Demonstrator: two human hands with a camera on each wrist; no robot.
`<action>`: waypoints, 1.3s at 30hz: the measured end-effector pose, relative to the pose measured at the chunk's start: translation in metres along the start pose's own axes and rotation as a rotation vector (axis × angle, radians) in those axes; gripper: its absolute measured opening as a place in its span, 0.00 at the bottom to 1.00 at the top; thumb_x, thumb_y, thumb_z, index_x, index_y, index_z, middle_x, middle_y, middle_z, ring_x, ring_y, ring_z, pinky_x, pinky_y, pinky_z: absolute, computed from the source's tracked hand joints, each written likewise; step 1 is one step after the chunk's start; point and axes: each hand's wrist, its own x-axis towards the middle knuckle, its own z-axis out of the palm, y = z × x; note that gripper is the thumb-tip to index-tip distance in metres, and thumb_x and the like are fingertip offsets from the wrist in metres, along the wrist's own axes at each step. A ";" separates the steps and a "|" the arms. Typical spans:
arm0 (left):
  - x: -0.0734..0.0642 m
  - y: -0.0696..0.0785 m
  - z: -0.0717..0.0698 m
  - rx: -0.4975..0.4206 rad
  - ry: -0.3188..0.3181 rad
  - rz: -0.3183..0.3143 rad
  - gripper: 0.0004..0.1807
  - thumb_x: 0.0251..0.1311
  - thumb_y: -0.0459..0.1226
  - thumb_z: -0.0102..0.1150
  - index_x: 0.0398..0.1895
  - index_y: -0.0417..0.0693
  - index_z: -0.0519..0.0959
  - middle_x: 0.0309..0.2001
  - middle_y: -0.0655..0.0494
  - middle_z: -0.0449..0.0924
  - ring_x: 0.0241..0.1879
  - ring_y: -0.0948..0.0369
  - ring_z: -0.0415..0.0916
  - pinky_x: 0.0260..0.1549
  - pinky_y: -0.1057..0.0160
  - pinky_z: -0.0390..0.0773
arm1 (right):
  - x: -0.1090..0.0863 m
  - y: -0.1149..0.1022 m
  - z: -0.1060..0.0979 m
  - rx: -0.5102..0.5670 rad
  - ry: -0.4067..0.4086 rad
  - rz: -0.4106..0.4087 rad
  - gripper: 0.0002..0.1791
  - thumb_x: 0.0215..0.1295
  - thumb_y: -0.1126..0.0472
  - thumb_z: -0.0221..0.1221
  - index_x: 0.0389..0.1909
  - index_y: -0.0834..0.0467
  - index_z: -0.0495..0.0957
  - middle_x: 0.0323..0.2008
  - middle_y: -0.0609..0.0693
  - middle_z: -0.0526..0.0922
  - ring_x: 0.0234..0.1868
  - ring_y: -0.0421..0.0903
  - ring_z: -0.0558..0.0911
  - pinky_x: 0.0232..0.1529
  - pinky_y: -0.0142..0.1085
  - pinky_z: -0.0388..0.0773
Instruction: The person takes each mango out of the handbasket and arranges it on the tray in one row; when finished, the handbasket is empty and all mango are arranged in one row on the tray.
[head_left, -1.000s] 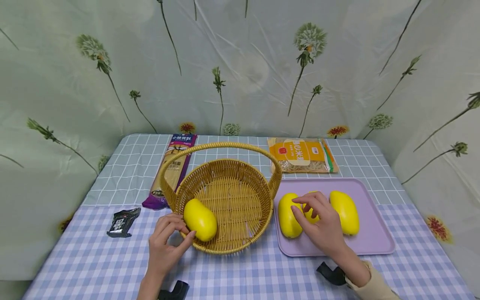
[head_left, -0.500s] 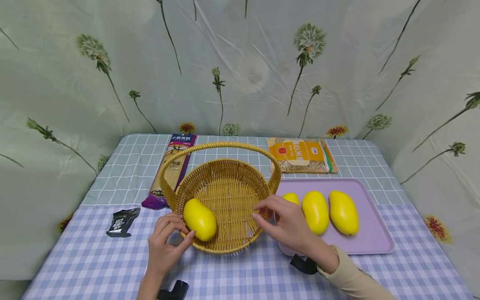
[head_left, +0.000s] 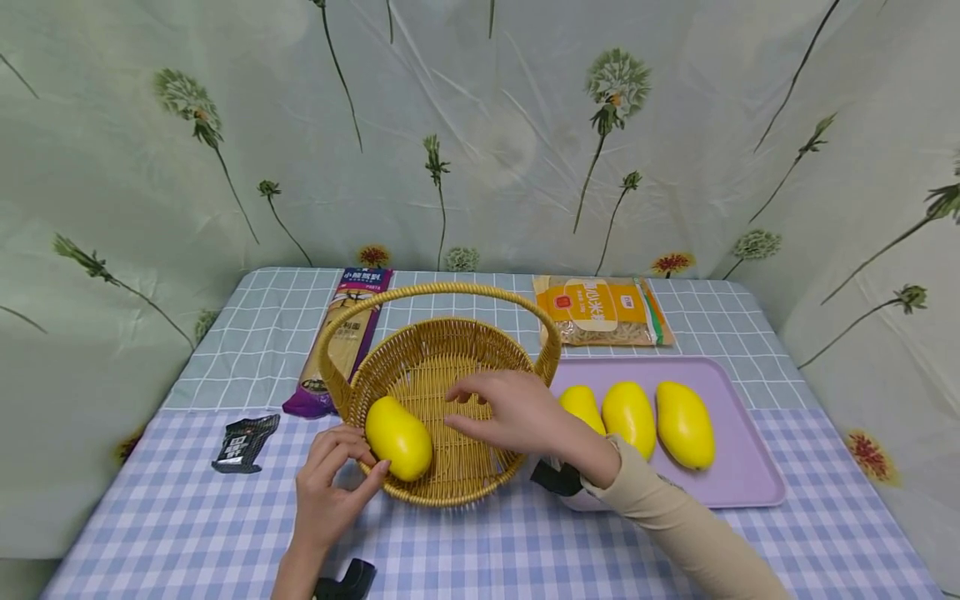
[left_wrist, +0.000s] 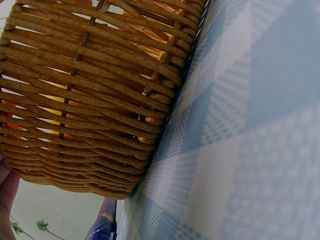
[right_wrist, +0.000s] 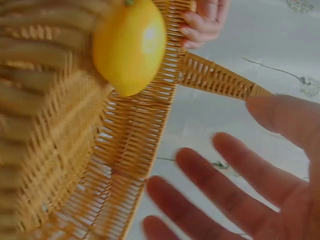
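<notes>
In the head view a wicker basket (head_left: 444,337) with an arched handle stands in the middle. One yellow mango (head_left: 399,439) lies in its left front part. My left hand (head_left: 328,482) grips the basket's left front rim, thumb close to the mango. Over the right half of the basket hovers my right hand (head_left: 521,412), apart from the mango and holding nothing. The right wrist view shows the right hand (right_wrist: 265,185) with its fingers spread and the mango (right_wrist: 131,47) beyond. In the left wrist view the basket wall (left_wrist: 85,100) hides most of the mango.
A purple tray (head_left: 750,467) on the right bears three mangoes (head_left: 686,425). Behind it lies an orange food packet (head_left: 603,310). A purple pasta packet (head_left: 337,350) lies behind the basket's left side, and a small black packet (head_left: 244,443) sits at the left.
My right hand has moved left from above the tray to over the basket, carrying nothing. The left hand keeps its hold on the rim, and the mangoes have stayed put.
</notes>
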 end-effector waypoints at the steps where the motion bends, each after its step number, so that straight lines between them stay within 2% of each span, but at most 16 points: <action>1: 0.000 0.000 0.000 0.001 -0.001 0.000 0.18 0.58 0.43 0.64 0.19 0.40 0.74 0.26 0.45 0.74 0.35 0.49 0.70 0.49 0.66 0.69 | 0.005 -0.001 0.000 -0.004 -0.036 0.009 0.16 0.63 0.45 0.59 0.46 0.49 0.81 0.39 0.39 0.82 0.37 0.37 0.79 0.34 0.33 0.75; 11: 0.000 -0.001 0.000 0.000 -0.008 -0.006 0.18 0.58 0.43 0.64 0.19 0.40 0.74 0.27 0.46 0.74 0.36 0.52 0.70 0.49 0.67 0.69 | 0.044 -0.002 0.012 -0.007 -0.348 0.103 0.24 0.63 0.41 0.57 0.54 0.51 0.77 0.46 0.48 0.82 0.43 0.43 0.80 0.40 0.38 0.77; 17: 0.001 -0.002 0.001 0.004 -0.008 -0.003 0.18 0.58 0.43 0.64 0.19 0.40 0.74 0.27 0.48 0.74 0.36 0.52 0.70 0.49 0.67 0.69 | 0.059 0.000 0.027 0.027 -0.445 0.139 0.27 0.62 0.41 0.59 0.58 0.52 0.74 0.46 0.47 0.82 0.42 0.40 0.79 0.41 0.36 0.76; 24: 0.001 0.000 0.001 -0.001 -0.009 -0.003 0.18 0.58 0.43 0.64 0.19 0.40 0.74 0.26 0.47 0.74 0.35 0.51 0.69 0.49 0.67 0.69 | 0.068 -0.001 0.044 0.066 -0.485 0.152 0.30 0.59 0.43 0.63 0.59 0.52 0.72 0.39 0.44 0.81 0.35 0.37 0.77 0.34 0.31 0.74; 32: 0.000 0.000 0.000 0.010 -0.010 -0.017 0.18 0.58 0.43 0.63 0.19 0.40 0.74 0.26 0.48 0.74 0.36 0.53 0.70 0.49 0.68 0.69 | 0.073 -0.003 0.053 0.211 -0.492 0.191 0.33 0.59 0.46 0.63 0.62 0.55 0.67 0.43 0.48 0.81 0.38 0.39 0.78 0.38 0.31 0.75; 39: -0.001 -0.001 -0.001 0.004 -0.007 -0.014 0.18 0.58 0.43 0.64 0.19 0.40 0.74 0.26 0.47 0.74 0.36 0.52 0.70 0.49 0.67 0.69 | 0.077 -0.006 0.059 0.246 -0.479 0.217 0.37 0.59 0.44 0.63 0.64 0.57 0.65 0.46 0.51 0.79 0.39 0.40 0.77 0.39 0.32 0.75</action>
